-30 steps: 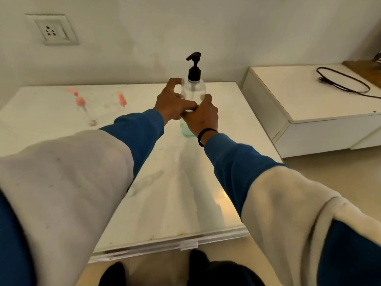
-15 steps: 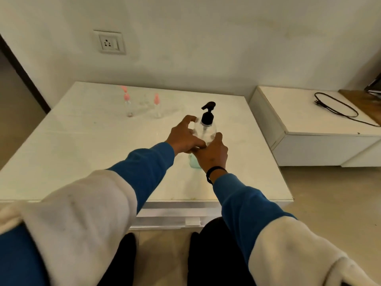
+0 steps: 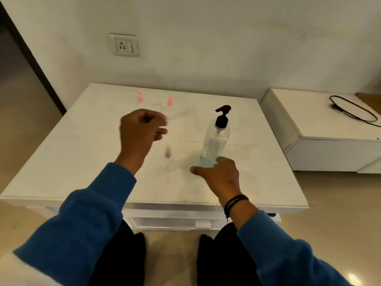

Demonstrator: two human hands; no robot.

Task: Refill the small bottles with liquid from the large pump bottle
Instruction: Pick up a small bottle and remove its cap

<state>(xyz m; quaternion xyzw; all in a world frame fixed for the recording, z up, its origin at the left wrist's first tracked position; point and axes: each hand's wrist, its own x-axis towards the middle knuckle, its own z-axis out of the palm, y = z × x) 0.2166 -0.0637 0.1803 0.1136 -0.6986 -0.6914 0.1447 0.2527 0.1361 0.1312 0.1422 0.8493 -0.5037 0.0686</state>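
white marble-look table (image 3: pixel 82 162) mid-frame, wall socket (image 3: pixel 124 45) upper left; no legible labels. left hand (image 3: pixel 140 131) curled, blurred, grip unclear; right hand (image 3: pixel 220 176) fingers spread at pump bottle (image 3: pixel 216 141) base.

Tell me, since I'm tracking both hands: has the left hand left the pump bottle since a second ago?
Yes. The left hand has come off the pump bottle and swung leftward, toward the wall socket side.

A white marble-look table (image 3: pixel 82 162) carries a large pump bottle (image 3: pixel 215 141) at three o'clock, one clear small bottle (image 3: pixel 168 162) centrally, two pink-capped bottles (image 3: pixel 169 104) toward twelve.
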